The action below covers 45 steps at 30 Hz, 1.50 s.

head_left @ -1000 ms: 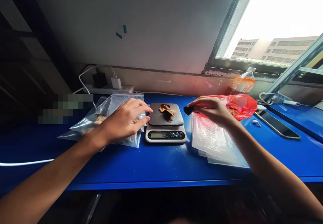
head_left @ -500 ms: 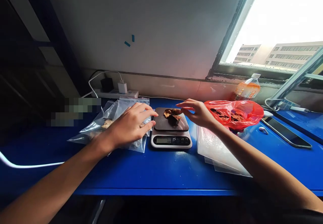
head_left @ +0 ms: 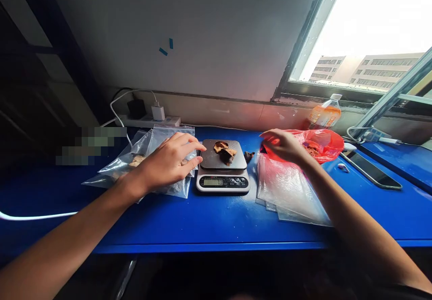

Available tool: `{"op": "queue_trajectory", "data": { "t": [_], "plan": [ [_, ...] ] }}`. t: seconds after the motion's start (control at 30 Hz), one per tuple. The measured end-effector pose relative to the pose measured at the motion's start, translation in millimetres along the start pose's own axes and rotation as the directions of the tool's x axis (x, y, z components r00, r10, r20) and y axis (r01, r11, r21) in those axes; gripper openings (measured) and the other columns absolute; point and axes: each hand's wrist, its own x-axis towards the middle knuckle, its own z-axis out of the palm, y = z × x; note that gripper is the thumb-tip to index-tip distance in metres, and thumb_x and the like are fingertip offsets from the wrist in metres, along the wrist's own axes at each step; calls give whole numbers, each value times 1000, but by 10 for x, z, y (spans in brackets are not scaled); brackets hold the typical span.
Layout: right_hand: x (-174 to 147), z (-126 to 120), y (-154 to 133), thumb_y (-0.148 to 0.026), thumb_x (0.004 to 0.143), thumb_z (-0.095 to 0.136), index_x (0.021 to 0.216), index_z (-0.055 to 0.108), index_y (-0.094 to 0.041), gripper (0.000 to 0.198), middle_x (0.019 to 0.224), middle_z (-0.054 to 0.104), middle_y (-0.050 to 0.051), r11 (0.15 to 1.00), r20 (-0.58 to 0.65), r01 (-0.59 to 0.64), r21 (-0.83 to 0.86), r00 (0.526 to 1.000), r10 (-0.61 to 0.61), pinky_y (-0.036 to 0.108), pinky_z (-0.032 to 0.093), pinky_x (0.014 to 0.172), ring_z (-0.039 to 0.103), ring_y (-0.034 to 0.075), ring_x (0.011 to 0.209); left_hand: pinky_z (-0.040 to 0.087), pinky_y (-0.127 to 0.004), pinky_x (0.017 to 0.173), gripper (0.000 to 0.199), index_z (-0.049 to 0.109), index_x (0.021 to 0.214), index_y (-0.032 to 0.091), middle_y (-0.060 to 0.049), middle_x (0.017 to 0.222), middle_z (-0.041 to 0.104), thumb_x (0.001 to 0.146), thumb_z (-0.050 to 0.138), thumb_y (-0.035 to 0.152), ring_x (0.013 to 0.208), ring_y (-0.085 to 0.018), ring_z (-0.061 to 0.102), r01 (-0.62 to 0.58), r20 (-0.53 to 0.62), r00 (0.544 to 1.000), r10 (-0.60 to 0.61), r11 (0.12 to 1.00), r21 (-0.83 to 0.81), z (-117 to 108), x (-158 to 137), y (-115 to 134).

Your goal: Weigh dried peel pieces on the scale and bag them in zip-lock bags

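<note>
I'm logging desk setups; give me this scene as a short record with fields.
Left hand: over clear bags, beside the scale, thumb and forefinger apart
Right hand: over the left side of the red bag; grip unclear
Brown pieces: on the scale
Dark piece: right of the scale's plate
Bottle: behind the red bag

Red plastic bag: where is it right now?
In the head view, the red plastic bag is on the blue table, right of the scale, with the right hand at its left end and the bottle behind it.
</note>
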Motion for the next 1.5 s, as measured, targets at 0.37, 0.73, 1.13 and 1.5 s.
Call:
{"op": "queue_trajectory", "data": {
  "t": [0.37, 0.73, 1.13, 1.5],
  "plan": [
    [84, 311, -166, -26, 90, 62, 95, 72, -18, 14, 90, 77, 7, 994, 143, 37, -100, 989, -22, 30, 52, 69, 70, 19, 77, 49, -47, 101, 26, 70, 110, 21, -7, 112, 67, 95, 51, 31, 113, -25, 57, -6, -24, 1000, 6, 1000, -16, -31, -6, 46],
    [234, 384, -391, -18, 87, 56, 109, 69, -17, 25, 109, 76, 9, 986, 93, 116, 116, 987, -127, 31, 57, 81, 73, 18, 93, 49, -48, 102, 24, 69, 108, 20, -8, 113, 67, 95, 51, 30, 113, -24, 56, 8, -15, 1000, -8, 1000, -7, 0, -7, -19],
    [-145, -269, -75, -27, 87, 48, 75, 67, -22, 23, 70, 70, 6, 968, 30, 55, -245, 998, -49, 30, 44, 57, 60, 17, 59, 49, -46, 101, 27, 69, 110, 19, -9, 113, 67, 95, 50, 31, 114, -23, 55, 39, -4, 999, -40, 999, -37, -54, -1, 19],
    [-119, -149, -124, -21, 86, 53, 85, 69, -21, 16, 86, 73, 6, 966, 242, 150, -210, 965, -98, 28, 47, 65, 64, 17, 71, 49, -44, 98, 28, 70, 110, 19, -9, 112, 69, 95, 49, 32, 113, -24, 55, 38, -21, 999, -38, 999, -22, -97, 8, 18]
  ]
}}
